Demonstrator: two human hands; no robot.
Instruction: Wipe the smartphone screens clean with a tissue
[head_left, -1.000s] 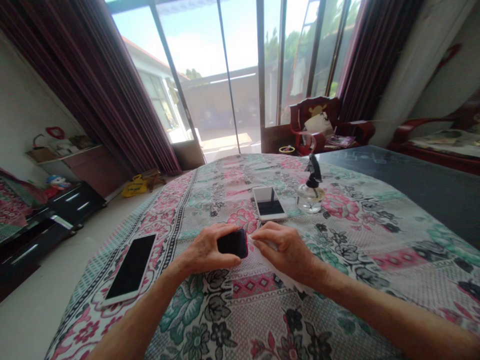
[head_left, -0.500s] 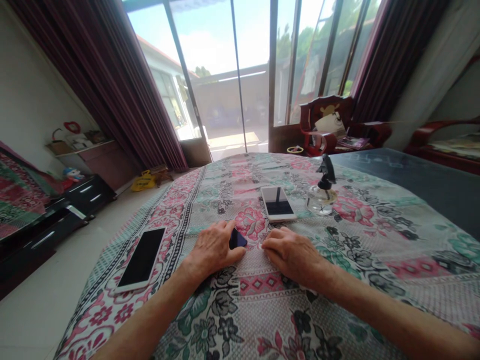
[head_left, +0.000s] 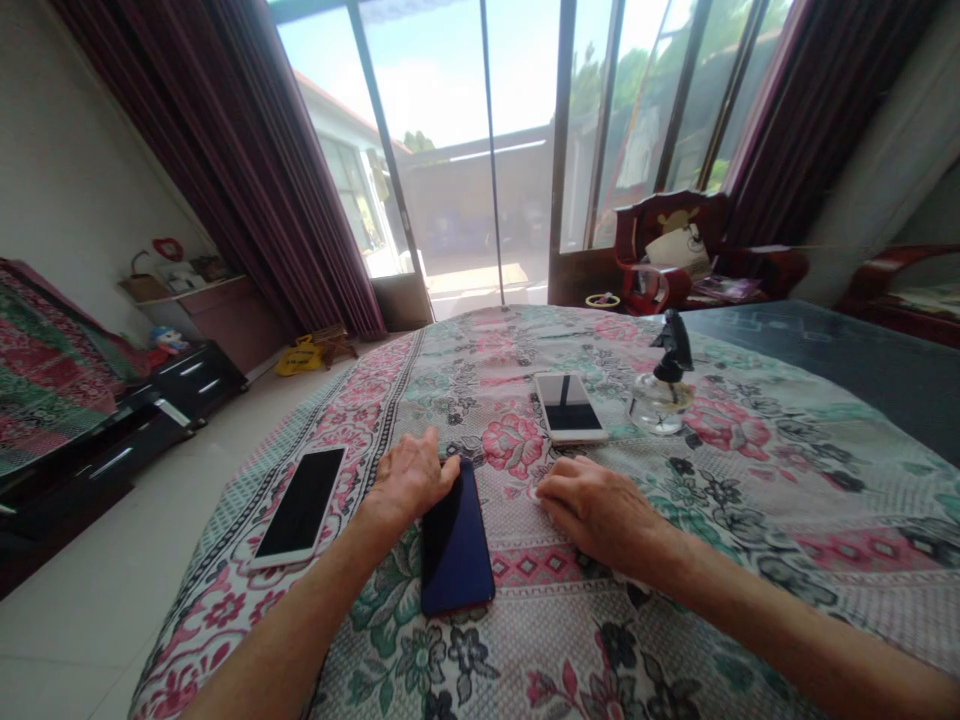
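Beyond the far edge of the table, glass doors (head_left: pixel 450 220) are standing at twelve o'clock, taking the dark phone (head_left: pixel 459 555) as the centre of the dial. Over the table a floral cloth (head_left: pixel 525 640) is spreading in pink, green, black and off-white, looking textured and faintly wrinkled. Two bare forearms are slanting inward from the near corners. Between two and three, the right hand (head_left: pixel 596 505) is lying low, knuckles up, its fingers curling in and its thumb and forefinger pinching something small and white. At eleven, the left hand (head_left: pixel 409 475) is resting palm down with fingers half straightened, its thumb parting from them over the phone's upper left corner; I cannot tell whether it is grasping that end or merely touching it. The dark phone itself is lying lengthwise toward the person, its glossy bluish face (a slim red edge is showing at the bottom) reflecting light. Near nine, a white-framed phone (head_left: pixel 301 508) is lying aslant, its screen black. At two, a rounded clear bottle (head_left: pixel 661 402) with a black spray top is standing upright. At one, a smaller white phone (head_left: pixel 571 405) is mirroring the window. Smallest, the white scrap (head_left: pixel 535 493) is peeking from the right fingertips, mostly hidden.
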